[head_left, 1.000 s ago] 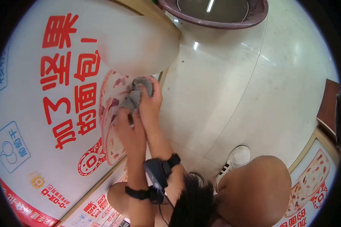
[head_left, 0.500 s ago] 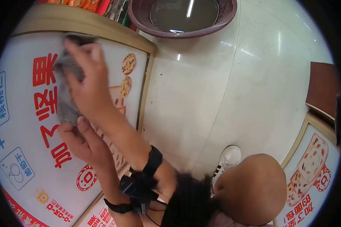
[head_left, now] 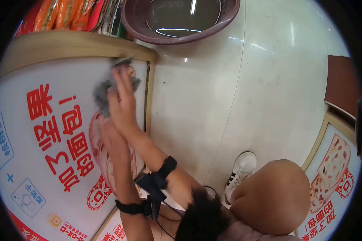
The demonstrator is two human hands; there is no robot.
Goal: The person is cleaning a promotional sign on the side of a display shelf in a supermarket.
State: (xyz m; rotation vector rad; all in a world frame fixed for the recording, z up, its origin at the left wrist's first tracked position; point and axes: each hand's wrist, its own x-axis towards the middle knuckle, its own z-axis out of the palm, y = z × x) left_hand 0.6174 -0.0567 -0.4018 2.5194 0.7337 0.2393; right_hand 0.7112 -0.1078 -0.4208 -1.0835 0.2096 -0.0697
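Note:
A grey cloth (head_left: 102, 94), blurred, lies against the upper right part of a white panel (head_left: 16, 90) with red lettering and pictures of bread. My right hand (head_left: 124, 106) presses on the cloth and grips it, its fingers reaching up over the fabric. Just below and to the left, my left hand (head_left: 114, 140) holds the cloth's lower end, with its fingertips blurred. Both wrists wear black straps.
A purple basin (head_left: 173, 38) of murky water stands on the tiled floor (head_left: 193, 104) beyond the panel's corner. Orange packets (head_left: 64, 14) are at the upper left. A white shoe (head_left: 243, 166) and a bare knee are at the lower right, near another framed panel (head_left: 326, 156).
Both hands and the cloth have moved right across the panel, toward its right edge. Lettering that was covered now shows. The view has shifted slightly.

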